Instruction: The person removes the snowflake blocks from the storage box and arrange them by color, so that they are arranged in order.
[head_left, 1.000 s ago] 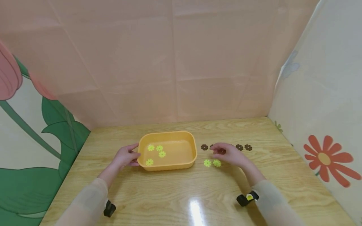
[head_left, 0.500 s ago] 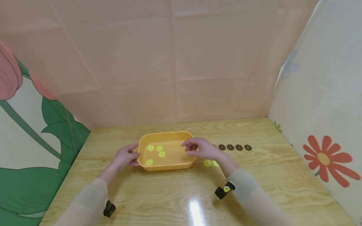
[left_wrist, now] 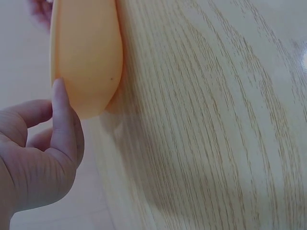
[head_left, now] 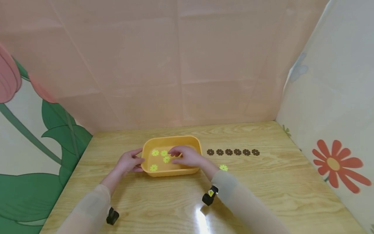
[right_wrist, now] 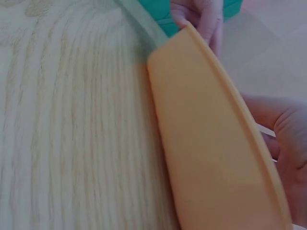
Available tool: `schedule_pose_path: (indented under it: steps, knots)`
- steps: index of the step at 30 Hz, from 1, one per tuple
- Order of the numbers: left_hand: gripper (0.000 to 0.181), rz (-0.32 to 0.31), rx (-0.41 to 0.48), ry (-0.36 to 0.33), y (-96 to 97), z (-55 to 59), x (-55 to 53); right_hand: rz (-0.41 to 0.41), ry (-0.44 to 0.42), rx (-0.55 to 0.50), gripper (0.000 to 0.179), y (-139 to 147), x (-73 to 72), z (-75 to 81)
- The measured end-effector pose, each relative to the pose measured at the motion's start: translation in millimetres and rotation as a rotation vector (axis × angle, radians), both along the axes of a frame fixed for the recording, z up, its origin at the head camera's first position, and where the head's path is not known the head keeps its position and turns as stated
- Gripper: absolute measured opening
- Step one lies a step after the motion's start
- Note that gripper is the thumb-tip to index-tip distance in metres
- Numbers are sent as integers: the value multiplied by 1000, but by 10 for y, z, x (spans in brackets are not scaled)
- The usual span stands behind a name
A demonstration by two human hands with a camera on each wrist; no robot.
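An orange-yellow plastic tray (head_left: 191, 171) stands on the wooden table. My left hand (head_left: 130, 161) grips its left end, with the thumb at the rim and other fingers outside, as the left wrist view also shows. Several yellow-green flower-shaped discs (head_left: 153, 167) lie in the left part of the tray. Over the tray's inside is my right hand (head_left: 187, 156), its thumb and fingers apart, fingertips right beside the discs. Nothing shows between them. In the right wrist view the tray's side wall (right_wrist: 206, 134) covers the fingertips of the right hand (right_wrist: 288, 129).
To the right of the tray, several brown flower-shaped discs (head_left: 229, 152) form a row on the table (head_left: 163, 201). One yellow-green disc (head_left: 223, 167) lies in front of the row, near my right wrist. A pink sheet (head_left: 140, 65) hangs behind the table, with printed flower panels at both sides.
My right hand has moved left from the row of brown discs to inside the tray, uncovering the whole row. Its wrist now covers one yellow-green disc. The left hand stays in place.
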State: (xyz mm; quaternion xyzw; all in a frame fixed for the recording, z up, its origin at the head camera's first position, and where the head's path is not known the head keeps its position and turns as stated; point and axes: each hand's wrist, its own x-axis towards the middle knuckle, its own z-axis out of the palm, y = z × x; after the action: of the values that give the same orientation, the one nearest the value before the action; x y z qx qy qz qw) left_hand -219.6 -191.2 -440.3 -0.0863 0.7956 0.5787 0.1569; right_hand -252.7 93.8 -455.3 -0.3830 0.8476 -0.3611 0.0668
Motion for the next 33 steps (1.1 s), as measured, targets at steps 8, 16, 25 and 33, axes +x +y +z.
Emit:
schedule_pose_path:
  steps: [8,16,25,33]
  knots:
    - [62,-3,-1,2,-6,-2,-14,-55,-88,4,37,-183,-56,-89]
    - [62,-12,11,13,3,1,8,-108,-104,44,41,-295,-150,-161]
    - [62,-14,13,13,0,2,11,-57,-4,119,37,-337,-185,-222]
    - [62,-15,28,16,-1,-16,6,-57,77,210,34,-340,-165,-227]
